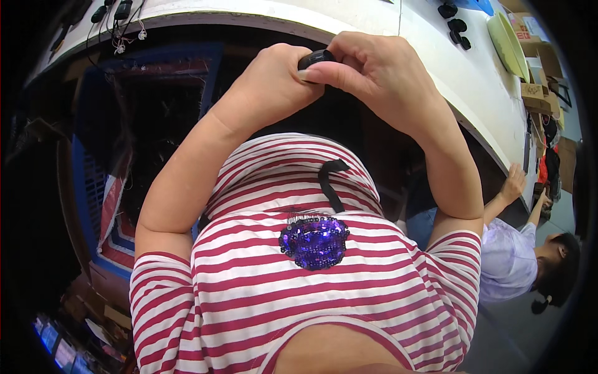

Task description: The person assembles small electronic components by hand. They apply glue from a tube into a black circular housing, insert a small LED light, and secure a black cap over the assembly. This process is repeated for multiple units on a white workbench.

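Note:
Both hands meet in front of my chest, at the near edge of the white table (299,20). A small black rounded part (316,59) is pinched between them; its exact kind is not clear. My left hand (281,76) is closed around its left side, with the fingers mostly turned from view. My right hand (380,70) presses its thumb along the part's lower edge, its fingers curled behind. Similar small black round pieces (458,25) lie on the table to the right, apart from my hands.
Black cables with small connectors (123,11) lie at the table's far left, some hanging over the edge. A pale yellow-green basin (506,47) and cardboard boxes (534,90) stand right. A blue crate (87,168) sits below left. Another person (507,255) works at right.

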Available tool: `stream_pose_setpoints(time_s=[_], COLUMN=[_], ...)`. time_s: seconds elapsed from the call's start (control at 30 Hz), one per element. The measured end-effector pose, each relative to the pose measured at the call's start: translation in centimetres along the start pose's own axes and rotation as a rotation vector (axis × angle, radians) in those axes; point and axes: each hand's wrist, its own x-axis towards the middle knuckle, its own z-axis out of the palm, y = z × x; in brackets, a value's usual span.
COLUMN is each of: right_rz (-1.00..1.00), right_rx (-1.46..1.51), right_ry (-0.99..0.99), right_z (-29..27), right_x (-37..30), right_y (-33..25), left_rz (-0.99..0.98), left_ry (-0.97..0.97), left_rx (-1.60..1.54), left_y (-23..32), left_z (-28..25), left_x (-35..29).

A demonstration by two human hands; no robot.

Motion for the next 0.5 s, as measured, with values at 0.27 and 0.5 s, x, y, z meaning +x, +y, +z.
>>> stream_pose_setpoints(time_s=[0.27,0.5], right_rz=[-0.12,-0.013], right_rx=[0.125,0.797], right_ry=[0.121,0.053], right_z=[1.2,4.0], right_x=[0.0,1.7], right_y=[-1.3,-0.9], left_rz=[0.087,0.106], left_ry=[0.046,0.241], left_rx=[0.038,-0.096], left_y=[-1.3,0.9], left_z=[-0.9,-7.1], left_x=[-1.1,-1.7])
